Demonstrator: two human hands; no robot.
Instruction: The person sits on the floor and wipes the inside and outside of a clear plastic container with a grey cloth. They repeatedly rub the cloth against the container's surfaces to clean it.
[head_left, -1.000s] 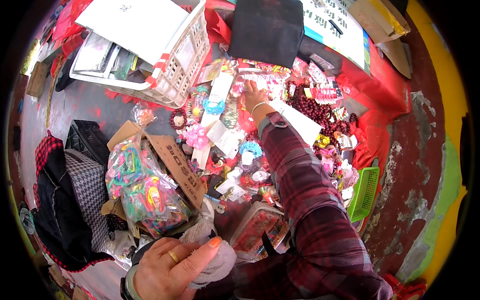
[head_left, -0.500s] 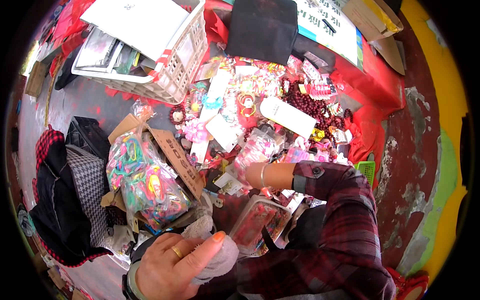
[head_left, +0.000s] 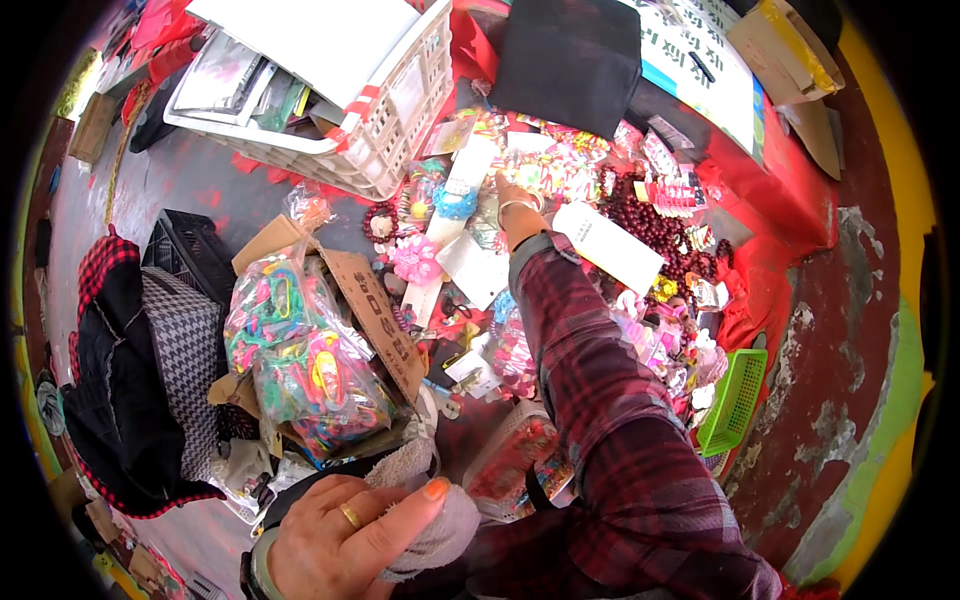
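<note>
At the bottom my left hand (head_left: pixel 335 535), with a gold ring, is closed round a crumpled pale grey cloth (head_left: pixel 445 530). My right arm, in a dark plaid sleeve, stretches far across a pile of small accessories. My right hand (head_left: pixel 515 195), with a bangle at the wrist, is among bright packets (head_left: pixel 545 165) at the far side of the pile. Its fingers are lost in glare. Nearby are a blue ruffled hair tie (head_left: pixel 456 204), a pink scrunchie (head_left: pixel 414 260), a white card (head_left: pixel 608 247) and dark red beads (head_left: pixel 655 225).
A white plastic crate (head_left: pixel 400 120) stands at the back left. An open cardboard box (head_left: pixel 365 310) holds bags of colourful items (head_left: pixel 315 370). A clear tub (head_left: pixel 505 455) sits near me, partly behind my sleeve. At the right is a green basket (head_left: pixel 735 400); a black bag (head_left: pixel 570 60) lies behind.
My right hand has moved away from the bagged pink items in the middle to the far packets, its arm straightening. My left hand keeps the cloth. The view has shifted slightly.
</note>
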